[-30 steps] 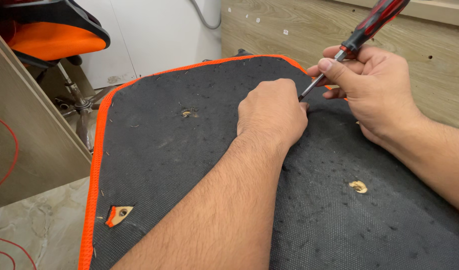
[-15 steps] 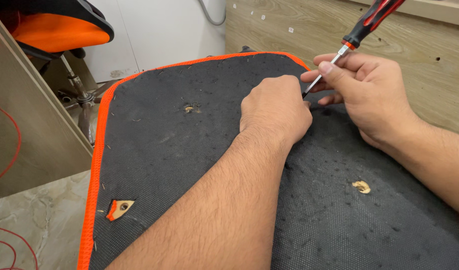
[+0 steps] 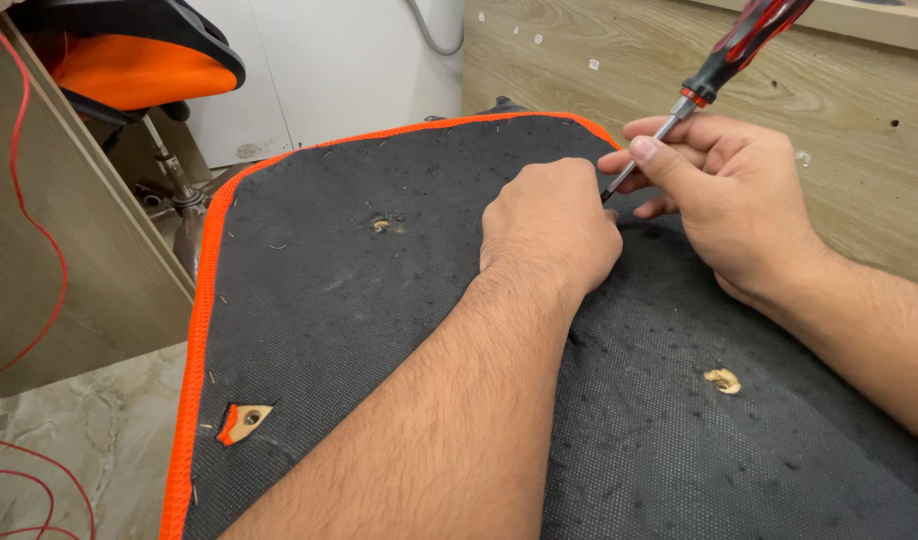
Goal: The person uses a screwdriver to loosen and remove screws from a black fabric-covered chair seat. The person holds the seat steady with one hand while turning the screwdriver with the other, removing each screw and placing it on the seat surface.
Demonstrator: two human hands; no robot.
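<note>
- left hand lies curled, knuckles up, on the black fabric panel; what its fingers pinch is hidden.
- right hand is closed around the shaft of a red-and-black screwdriver, tip beside the left fingers.
- panel has orange edging; an orange chair stands beyond.

The left hand rests on the panel, just left of the right hand holding the screwdriver. A chair stands behind the panel, far left.
</note>
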